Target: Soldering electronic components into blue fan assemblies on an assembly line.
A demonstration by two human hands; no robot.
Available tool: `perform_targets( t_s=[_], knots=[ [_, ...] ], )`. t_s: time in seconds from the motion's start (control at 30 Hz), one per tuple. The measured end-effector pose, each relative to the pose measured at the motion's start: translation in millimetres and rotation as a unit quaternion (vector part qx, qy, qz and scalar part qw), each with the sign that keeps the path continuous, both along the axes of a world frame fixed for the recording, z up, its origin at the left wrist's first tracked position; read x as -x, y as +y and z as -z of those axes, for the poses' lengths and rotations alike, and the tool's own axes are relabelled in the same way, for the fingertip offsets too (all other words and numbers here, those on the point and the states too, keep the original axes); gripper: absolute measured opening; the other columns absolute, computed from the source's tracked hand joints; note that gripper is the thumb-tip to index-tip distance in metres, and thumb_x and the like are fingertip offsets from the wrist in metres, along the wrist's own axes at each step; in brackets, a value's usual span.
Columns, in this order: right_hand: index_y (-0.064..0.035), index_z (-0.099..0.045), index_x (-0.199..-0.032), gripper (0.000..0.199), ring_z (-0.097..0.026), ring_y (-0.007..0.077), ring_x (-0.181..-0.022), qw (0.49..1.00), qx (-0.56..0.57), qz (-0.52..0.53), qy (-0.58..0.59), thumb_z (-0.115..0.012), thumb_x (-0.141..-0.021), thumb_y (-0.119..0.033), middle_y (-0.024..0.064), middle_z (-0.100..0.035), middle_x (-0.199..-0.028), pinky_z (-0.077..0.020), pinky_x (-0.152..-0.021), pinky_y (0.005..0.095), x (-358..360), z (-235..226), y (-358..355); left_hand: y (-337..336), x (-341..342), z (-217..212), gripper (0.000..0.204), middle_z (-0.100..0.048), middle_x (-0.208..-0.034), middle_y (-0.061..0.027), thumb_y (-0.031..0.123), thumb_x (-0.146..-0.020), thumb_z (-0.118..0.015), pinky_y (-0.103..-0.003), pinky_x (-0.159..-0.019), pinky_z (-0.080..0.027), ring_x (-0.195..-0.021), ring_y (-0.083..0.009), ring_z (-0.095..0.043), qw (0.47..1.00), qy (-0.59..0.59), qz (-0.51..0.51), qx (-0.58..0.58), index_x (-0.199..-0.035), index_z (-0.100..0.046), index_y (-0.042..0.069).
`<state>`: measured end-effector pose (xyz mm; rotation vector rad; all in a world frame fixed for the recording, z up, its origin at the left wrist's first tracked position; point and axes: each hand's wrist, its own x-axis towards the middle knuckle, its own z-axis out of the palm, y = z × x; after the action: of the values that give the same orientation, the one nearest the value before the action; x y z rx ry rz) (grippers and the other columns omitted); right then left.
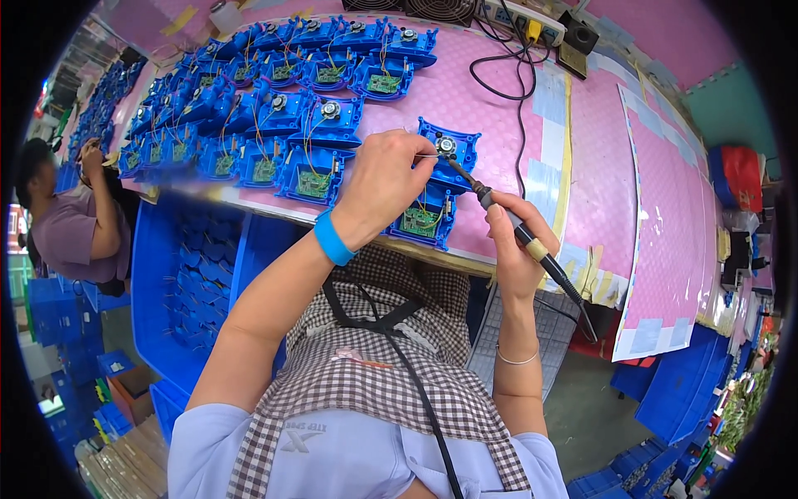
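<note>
My right hand (519,249) grips a soldering iron (480,191) by its dark handle, the cord trailing off below. Its tip reaches the small round speaker (446,145) in a blue plastic housing half (468,158) on the bench. From the other side my left hand (384,179), with a blue band at its wrist, is closed in a pinch on a thin wire (427,155) beside the speaker. Nearer to me lies the second blue housing half, with a green circuit board (418,221) and thin wires. Whether the iron touches metal is too small to tell.
Rows of similar blue housings (330,112) fill the bench's left side. Black cables (522,100) run down from a power strip (528,25) at the back. A blue bin (154,283) of parts stands below on the left. Another person (79,216) works at far left.
</note>
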<state>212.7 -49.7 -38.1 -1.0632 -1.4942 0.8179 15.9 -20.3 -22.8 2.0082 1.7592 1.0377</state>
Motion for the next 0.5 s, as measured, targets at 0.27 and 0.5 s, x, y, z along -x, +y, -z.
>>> perform_targets(
  t_s=[0.27,0.5],
  knots=[
    [0.0031,-0.067,-0.100,0.017,-0.059,0.0084,-0.065,1.000,0.007,0.000,-0.008,-0.065,-0.085,-0.005,0.0067,-0.066,-0.078,-0.0439,-0.056,0.0190,0.7,-1.7,0.6,-0.4,-1.6,-0.8,0.012,-0.065,-0.078,-0.0163,0.012,-0.076,-0.065,-0.043,-0.066,-0.048,-0.073,-0.0326,-0.063,1.000,-0.016,0.003,0.014,-0.081,-0.069,0.002],
    [0.0014,-0.068,-0.095,0.015,-0.057,0.0088,-0.067,0.998,0.027,0.039,0.044,-0.068,-0.081,-0.002,0.0066,-0.067,-0.081,-0.0423,-0.059,0.0204,-7.3,-7.4,-5.8,0.6,-2.5,0.8,0.012,-0.066,-0.077,-0.0131,0.010,-0.076,-0.069,-0.035,-0.064,-0.050,-0.071,-0.0271,-0.064,1.000,0.011,0.004,-0.006,-0.083,-0.070,0.001]
  ],
)
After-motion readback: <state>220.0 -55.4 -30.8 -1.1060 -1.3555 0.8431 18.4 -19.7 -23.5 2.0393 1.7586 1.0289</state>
